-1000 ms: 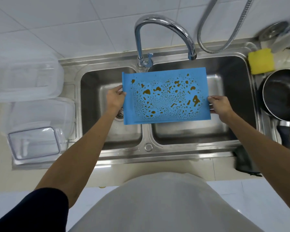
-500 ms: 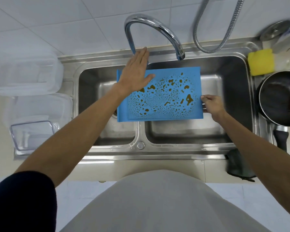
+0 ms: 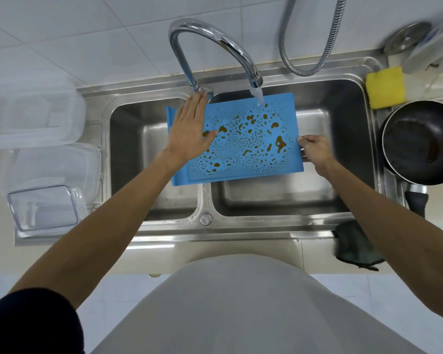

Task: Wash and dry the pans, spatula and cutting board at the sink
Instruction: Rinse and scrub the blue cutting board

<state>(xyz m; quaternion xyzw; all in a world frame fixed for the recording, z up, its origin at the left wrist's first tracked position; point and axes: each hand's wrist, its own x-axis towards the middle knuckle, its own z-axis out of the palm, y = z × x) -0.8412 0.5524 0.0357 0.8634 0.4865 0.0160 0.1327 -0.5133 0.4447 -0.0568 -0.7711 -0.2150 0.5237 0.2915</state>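
A blue cutting board (image 3: 243,141) spotted with brown sauce hangs over the double steel sink (image 3: 241,226), under the tap's spout (image 3: 255,81). Water runs from the spout onto the board's far edge. My right hand (image 3: 315,149) grips the board's right edge. My left hand (image 3: 189,131) is stretched flat above the board's left part, fingertips touching the tap lever (image 3: 202,92). A black frying pan (image 3: 420,141) sits on the counter right of the sink.
A yellow sponge (image 3: 385,86) lies at the sink's back right corner. A dark cloth (image 3: 356,247) hangs over the front edge on the right. Clear plastic containers (image 3: 44,162) are stacked left of the sink. A flexible metal hose (image 3: 315,47) loops behind the tap.
My left hand let go of the board's left edge and reached to the tap lever. Water now runs onto the board. My right hand keeps its grip.
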